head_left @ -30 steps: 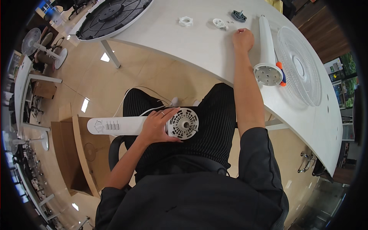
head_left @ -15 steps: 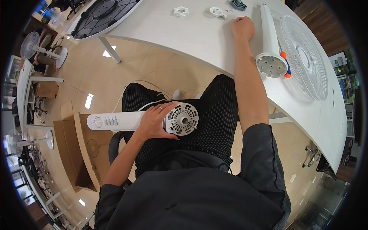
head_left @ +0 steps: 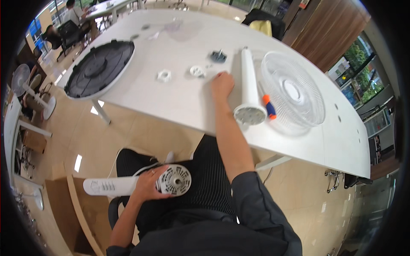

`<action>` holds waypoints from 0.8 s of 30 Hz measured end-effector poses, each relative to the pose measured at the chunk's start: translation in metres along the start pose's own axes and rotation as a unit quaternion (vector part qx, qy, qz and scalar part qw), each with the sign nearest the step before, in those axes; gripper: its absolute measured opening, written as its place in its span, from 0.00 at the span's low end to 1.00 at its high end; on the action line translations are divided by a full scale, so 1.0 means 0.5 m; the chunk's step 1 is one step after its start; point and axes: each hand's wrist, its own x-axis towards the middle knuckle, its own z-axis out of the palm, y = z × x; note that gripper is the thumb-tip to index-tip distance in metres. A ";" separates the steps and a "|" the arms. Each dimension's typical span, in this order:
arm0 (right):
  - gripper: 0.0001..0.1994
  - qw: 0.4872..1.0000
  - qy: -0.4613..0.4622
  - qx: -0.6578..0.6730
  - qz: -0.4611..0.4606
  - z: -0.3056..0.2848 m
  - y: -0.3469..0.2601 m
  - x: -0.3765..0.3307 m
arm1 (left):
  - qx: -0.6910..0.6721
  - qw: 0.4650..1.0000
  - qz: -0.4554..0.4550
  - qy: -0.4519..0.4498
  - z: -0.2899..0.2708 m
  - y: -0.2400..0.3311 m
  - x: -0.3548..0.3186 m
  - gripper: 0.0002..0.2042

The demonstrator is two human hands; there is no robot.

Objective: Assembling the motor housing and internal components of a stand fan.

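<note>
This looks like an open office or meeting room used as an assembly place for fans. A long white surface [head_left: 171, 98] with a curved edge carries loose fan parts: a black round base [head_left: 99, 68], a white pole [head_left: 249, 85] and a clear grille [head_left: 292, 91]. The floor [head_left: 141, 132] is of shiny beige tiles. Finished standing fans [head_left: 25, 87] wait at the left, people sit at another desk [head_left: 106, 5] far behind, and wood wall panels [head_left: 333, 30] meet large windows [head_left: 354, 55].

A black round fan base [head_left: 99, 68] and clear fan grille [head_left: 294, 91] lie well apart.
</note>
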 end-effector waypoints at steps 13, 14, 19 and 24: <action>0.05 0.991 0.073 0.109 -0.031 -0.063 -0.006 -0.018 | -0.012 1.000 0.017 0.013 -0.001 0.018 0.000 0.53; 0.05 0.983 0.064 0.165 -0.052 -0.072 -0.007 -0.022 | -0.011 1.000 0.014 0.016 -0.004 0.018 0.000 0.53; 0.04 0.921 -0.015 0.379 -0.092 -0.247 -0.105 -0.127 | -0.037 0.999 0.002 0.021 -0.022 0.014 0.000 0.58; 0.04 0.863 -0.166 0.427 -0.214 -0.396 -0.119 -0.355 | -0.268 0.944 -0.107 0.161 -0.035 0.021 0.057 0.28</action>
